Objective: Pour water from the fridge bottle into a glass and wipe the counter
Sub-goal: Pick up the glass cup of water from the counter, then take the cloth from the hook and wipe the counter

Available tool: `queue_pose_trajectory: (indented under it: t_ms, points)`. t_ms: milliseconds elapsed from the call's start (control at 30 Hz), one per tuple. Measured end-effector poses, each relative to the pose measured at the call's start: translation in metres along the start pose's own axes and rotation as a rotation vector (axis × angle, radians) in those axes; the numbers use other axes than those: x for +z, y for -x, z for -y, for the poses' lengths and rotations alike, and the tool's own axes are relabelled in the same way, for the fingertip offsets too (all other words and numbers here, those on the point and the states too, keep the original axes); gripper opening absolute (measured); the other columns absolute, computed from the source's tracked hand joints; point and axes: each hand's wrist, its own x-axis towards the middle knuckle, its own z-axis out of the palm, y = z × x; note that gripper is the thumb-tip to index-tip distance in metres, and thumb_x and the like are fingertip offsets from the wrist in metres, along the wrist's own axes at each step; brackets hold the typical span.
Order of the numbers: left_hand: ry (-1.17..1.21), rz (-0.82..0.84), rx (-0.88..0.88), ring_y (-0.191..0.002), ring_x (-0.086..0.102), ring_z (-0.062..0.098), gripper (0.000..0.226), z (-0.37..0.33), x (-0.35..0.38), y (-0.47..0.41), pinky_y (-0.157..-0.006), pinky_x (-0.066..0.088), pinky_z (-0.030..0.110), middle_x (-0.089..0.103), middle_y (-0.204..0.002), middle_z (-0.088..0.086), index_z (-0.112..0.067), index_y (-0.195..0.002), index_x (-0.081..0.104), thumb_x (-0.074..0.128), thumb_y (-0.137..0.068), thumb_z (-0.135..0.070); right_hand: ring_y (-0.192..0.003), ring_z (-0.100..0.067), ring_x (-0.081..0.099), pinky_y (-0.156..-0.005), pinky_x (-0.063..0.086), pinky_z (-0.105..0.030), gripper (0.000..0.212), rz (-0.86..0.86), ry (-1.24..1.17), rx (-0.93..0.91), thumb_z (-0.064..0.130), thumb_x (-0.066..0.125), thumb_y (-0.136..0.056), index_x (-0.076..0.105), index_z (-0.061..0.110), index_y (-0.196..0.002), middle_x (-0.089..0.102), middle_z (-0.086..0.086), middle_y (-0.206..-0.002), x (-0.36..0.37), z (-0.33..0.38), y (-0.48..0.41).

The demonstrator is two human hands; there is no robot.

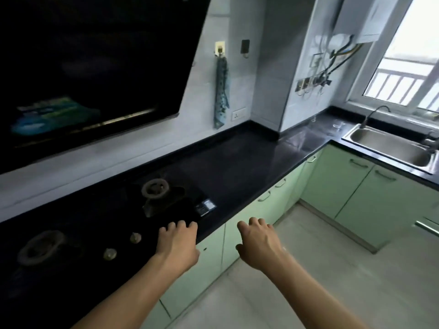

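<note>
A black counter [237,167] runs along the wall and turns right toward the sink. A clear glass [338,123] stands far off on the counter, left of the sink. A blue patterned cloth [221,91] hangs from a wall hook above the counter. My left hand [178,243] hovers palm down over the counter's front edge by the stove, fingers slightly curled, holding nothing. My right hand [257,241] is beside it over the green cabinet fronts, also empty with fingers loosely apart. No bottle is in view.
A gas stove [154,193] with two burners and knobs sits in the counter at left, under a black range hood [95,67]. A steel sink [392,148] with a tap lies at right below the window. Green cabinets [356,186] line the pale floor.
</note>
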Motion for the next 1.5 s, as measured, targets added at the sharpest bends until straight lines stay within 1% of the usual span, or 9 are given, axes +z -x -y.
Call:
queue_pose_trajectory:
  t_ms: [100,300,533,667,867,1033,1233,1367,1500]
  points:
    - [-0.004,0.012,0.031,-0.121,0.053,0.03,0.048,-0.047,-0.009,-0.033,-0.097,0.041,0.043,0.056,-0.129,0.007,-0.022,-0.124,0.048,0.061,-0.087,-0.049,-0.107,-0.03,0.052,-0.088,0.044,-0.038,0.033,0.002,-0.021,0.047,0.037,0.059,-0.093,0.051,0.014,-0.115,0.056,-0.009,-0.114,-0.005,-0.058,-0.014]
    - [-0.024,0.013,0.081,-0.121,0.052,0.03,0.051,-0.097,-0.025,-0.113,-0.098,0.041,0.043,0.056,-0.132,0.007,-0.022,-0.129,0.048,0.059,-0.088,-0.05,-0.11,-0.029,0.052,-0.09,0.044,-0.037,0.036,0.017,-0.055,0.096,0.038,0.059,-0.094,0.051,0.014,-0.12,0.056,-0.009,-0.116,-0.009,-0.128,-0.068]
    - [0.028,0.007,0.109,-0.123,0.051,0.028,0.056,-0.131,-0.045,-0.237,-0.102,0.041,0.042,0.054,-0.133,0.006,-0.023,-0.132,0.045,0.059,-0.089,-0.055,-0.112,-0.029,0.052,-0.091,0.042,-0.038,0.039,-0.012,-0.028,0.12,0.037,0.059,-0.093,0.051,0.018,-0.126,0.057,-0.008,-0.119,-0.025,-0.188,-0.166]
    - [0.051,0.02,0.129,-0.126,0.05,0.028,0.058,-0.148,-0.064,-0.311,-0.104,0.04,0.042,0.053,-0.136,0.006,-0.022,-0.135,0.044,0.058,-0.09,-0.055,-0.116,-0.03,0.052,-0.096,0.042,-0.039,0.042,0.009,-0.032,0.143,0.038,0.059,-0.093,0.05,0.019,-0.13,0.056,-0.007,-0.121,-0.04,-0.228,-0.227]
    - [0.022,0.023,0.11,-0.125,0.049,0.027,0.058,-0.162,-0.09,-0.396,-0.105,0.039,0.042,0.053,-0.136,0.006,-0.023,-0.136,0.044,0.057,-0.091,-0.057,-0.114,-0.03,0.053,-0.093,0.045,-0.04,0.038,0.048,-0.063,0.145,0.044,0.059,-0.09,0.052,0.02,-0.12,0.057,-0.006,-0.119,-0.05,-0.278,-0.311]
    - [-0.013,0.041,0.003,-0.127,0.048,0.028,0.061,-0.172,-0.101,-0.459,-0.109,0.035,0.045,0.052,-0.138,0.007,-0.024,-0.137,0.043,0.056,-0.09,-0.059,-0.119,-0.03,0.049,-0.098,0.042,-0.042,0.041,0.108,-0.072,0.03,0.043,0.058,-0.092,0.05,0.02,-0.125,0.054,-0.007,-0.125,-0.049,-0.315,-0.394]
    - [0.081,0.099,-0.254,-0.134,0.043,0.031,0.07,-0.187,-0.11,-0.521,-0.115,0.03,0.049,0.047,-0.145,0.008,-0.024,-0.147,0.035,0.057,-0.09,-0.058,-0.126,-0.029,0.047,-0.103,0.04,-0.04,0.046,0.18,-0.075,-0.245,0.042,0.058,-0.094,0.048,0.021,-0.134,0.053,-0.006,-0.132,-0.05,-0.356,-0.508]
    - [0.154,0.123,-0.418,-0.136,0.04,0.031,0.071,-0.199,-0.12,-0.543,-0.118,0.026,0.05,0.044,-0.148,0.008,-0.025,-0.15,0.032,0.057,-0.091,-0.057,-0.124,-0.029,0.048,-0.1,0.041,-0.04,0.042,0.241,-0.049,-0.405,0.043,0.057,-0.094,0.05,0.02,-0.128,0.053,-0.007,-0.13,-0.057,-0.367,-0.562]
    - [0.207,0.123,-0.529,-0.136,0.04,0.032,0.072,-0.202,-0.128,-0.549,-0.119,0.024,0.05,0.044,-0.149,0.009,-0.026,-0.15,0.031,0.057,-0.091,-0.056,-0.123,-0.029,0.049,-0.1,0.043,-0.04,0.046,0.276,0.007,-0.533,0.045,0.055,-0.094,0.048,0.02,-0.132,0.052,-0.008,-0.131,-0.06,-0.363,-0.603]
